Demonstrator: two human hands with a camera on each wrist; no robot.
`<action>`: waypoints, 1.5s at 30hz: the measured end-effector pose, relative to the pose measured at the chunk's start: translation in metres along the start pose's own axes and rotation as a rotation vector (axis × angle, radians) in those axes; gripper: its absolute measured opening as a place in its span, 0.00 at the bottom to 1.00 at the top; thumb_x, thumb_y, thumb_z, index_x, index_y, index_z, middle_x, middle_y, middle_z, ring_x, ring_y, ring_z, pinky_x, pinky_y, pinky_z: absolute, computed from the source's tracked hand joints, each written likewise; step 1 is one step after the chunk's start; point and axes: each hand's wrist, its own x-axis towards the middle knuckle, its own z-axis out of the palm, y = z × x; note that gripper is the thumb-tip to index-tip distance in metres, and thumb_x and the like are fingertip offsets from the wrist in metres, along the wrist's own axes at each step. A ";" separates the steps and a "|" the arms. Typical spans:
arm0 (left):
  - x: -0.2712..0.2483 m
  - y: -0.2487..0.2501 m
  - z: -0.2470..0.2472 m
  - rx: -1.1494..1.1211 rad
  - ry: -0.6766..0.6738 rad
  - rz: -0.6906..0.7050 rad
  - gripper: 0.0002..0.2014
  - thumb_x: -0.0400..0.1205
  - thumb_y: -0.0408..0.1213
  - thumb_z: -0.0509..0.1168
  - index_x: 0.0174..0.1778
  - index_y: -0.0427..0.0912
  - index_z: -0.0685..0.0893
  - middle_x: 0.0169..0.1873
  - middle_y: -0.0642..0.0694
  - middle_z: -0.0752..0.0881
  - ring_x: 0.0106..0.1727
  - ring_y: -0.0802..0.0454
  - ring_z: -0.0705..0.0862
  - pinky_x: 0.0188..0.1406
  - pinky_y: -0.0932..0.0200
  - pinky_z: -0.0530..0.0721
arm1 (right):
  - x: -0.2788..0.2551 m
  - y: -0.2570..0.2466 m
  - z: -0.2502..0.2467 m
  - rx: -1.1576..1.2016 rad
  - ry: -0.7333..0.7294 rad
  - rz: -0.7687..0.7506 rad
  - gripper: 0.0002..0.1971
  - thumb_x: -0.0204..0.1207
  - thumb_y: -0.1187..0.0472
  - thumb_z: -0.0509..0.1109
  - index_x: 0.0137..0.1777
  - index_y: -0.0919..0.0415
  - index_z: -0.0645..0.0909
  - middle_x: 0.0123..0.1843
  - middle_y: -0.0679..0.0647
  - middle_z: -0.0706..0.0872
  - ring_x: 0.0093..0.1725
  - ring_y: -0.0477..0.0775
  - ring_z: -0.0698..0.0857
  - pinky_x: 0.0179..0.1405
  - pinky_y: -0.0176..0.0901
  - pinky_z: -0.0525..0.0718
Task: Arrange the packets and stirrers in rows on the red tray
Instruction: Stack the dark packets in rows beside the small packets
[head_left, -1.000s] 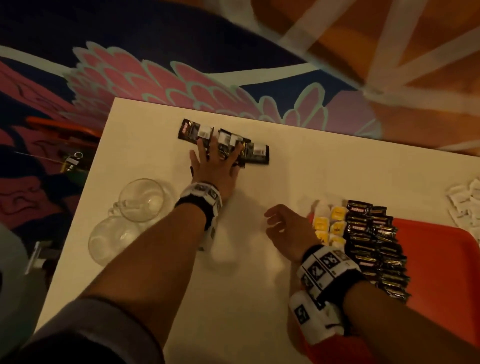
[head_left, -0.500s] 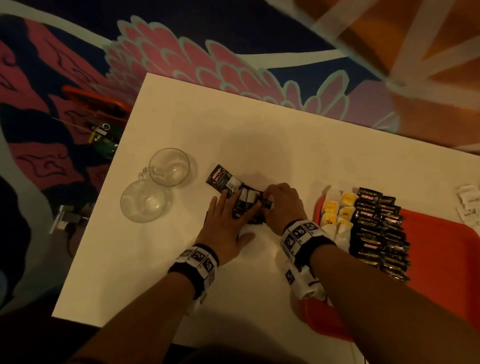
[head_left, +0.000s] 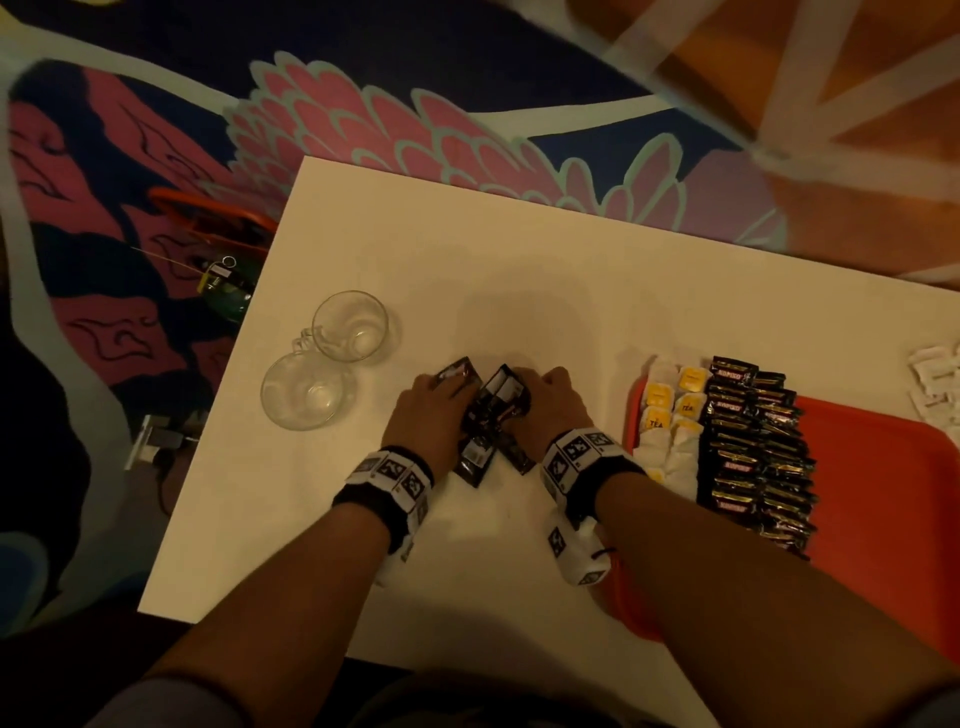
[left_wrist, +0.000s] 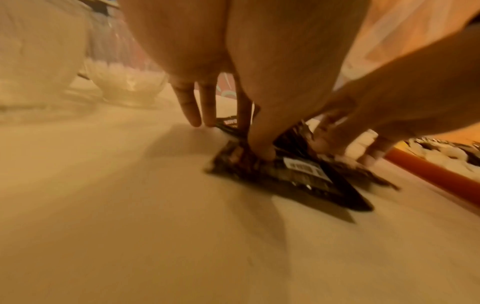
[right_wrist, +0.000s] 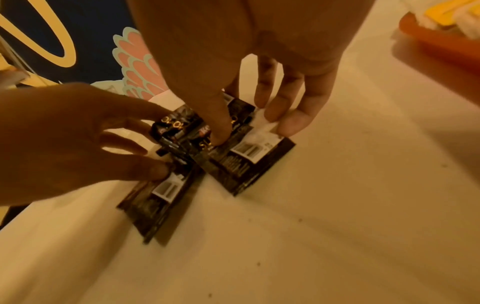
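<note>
1. Progress: red tray (head_left: 883, 499) at right of the head view already carries two short columns of yellow-tagged tea bags (head_left: 670, 415) and, beside them, a long overlapped column of dark glossy packets (head_left: 753, 452). Judged part done; much of the tray's right side is bare.
2. Left to do: a loose bunch of black packets (head_left: 491, 415) lies on the desk (head_left: 519, 270) at frame centre, off the tray, fanned and crossing each other. White sachets (head_left: 935, 374) sit at the right edge, also off the tray. No stirrers made out.
3. Hands: left hand (head_left: 426, 415) and right hand (head_left: 550, 405) close together, fingers curled down onto the bunch from either side, thumbs pinching packets in the wrist views.
4. Materials: packets flat, rectangular, crinkly foil with white barcode labels; tea bags soft, papery; tray smooth plastic with a raised rim; desk matte, pale.
5. Other: two clear glass cups (head_left: 327, 364) left of the hands.
</note>
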 end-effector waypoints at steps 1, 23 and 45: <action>-0.004 0.005 0.004 -0.022 0.008 -0.011 0.31 0.80 0.40 0.70 0.81 0.48 0.70 0.80 0.49 0.71 0.71 0.40 0.71 0.64 0.48 0.76 | -0.002 -0.002 0.002 -0.009 -0.008 -0.003 0.30 0.76 0.54 0.70 0.77 0.43 0.66 0.66 0.54 0.67 0.61 0.62 0.78 0.61 0.56 0.83; -0.046 0.023 0.018 -0.423 0.069 -0.080 0.11 0.71 0.24 0.73 0.49 0.33 0.90 0.61 0.32 0.80 0.60 0.32 0.79 0.56 0.61 0.71 | -0.009 -0.014 0.000 0.186 -0.167 0.108 0.22 0.76 0.55 0.68 0.70 0.52 0.72 0.56 0.57 0.83 0.52 0.59 0.84 0.50 0.48 0.85; -0.019 0.027 0.003 -0.599 -0.141 -0.259 0.16 0.90 0.37 0.54 0.40 0.35 0.78 0.39 0.38 0.81 0.41 0.44 0.78 0.34 0.58 0.67 | -0.013 -0.015 0.018 0.301 -0.039 0.149 0.16 0.76 0.54 0.72 0.63 0.56 0.82 0.61 0.57 0.85 0.58 0.58 0.84 0.48 0.36 0.75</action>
